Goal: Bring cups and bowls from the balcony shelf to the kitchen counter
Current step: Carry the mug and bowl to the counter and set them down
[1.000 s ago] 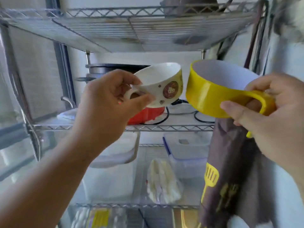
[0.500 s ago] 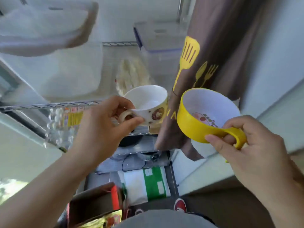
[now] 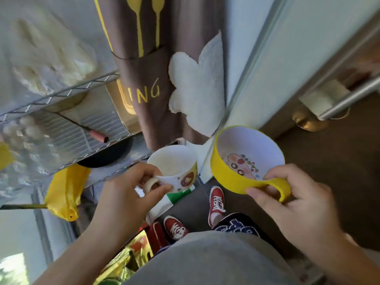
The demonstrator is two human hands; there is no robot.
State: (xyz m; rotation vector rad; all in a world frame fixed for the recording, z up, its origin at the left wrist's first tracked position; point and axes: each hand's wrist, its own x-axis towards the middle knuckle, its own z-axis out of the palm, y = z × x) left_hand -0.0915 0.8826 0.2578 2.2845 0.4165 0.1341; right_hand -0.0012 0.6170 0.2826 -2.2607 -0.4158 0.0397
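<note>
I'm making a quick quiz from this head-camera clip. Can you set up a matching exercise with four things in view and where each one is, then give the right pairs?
Things:
1. white cup
2. yellow bowl
3. red shoes
4. brown apron

Places:
A. on the floor, worn on the person's feet
B. held by its handle in the right hand
C. hanging beside the wire shelf
D. held by its handle in the left hand

Pairs: 1-D, 2-B, 3-A, 4-C

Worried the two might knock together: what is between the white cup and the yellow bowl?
In the head view nothing solid sits between the white cup and the yellow bowl. The narrow gap shows only the white door-frame foot behind and below them.
</note>
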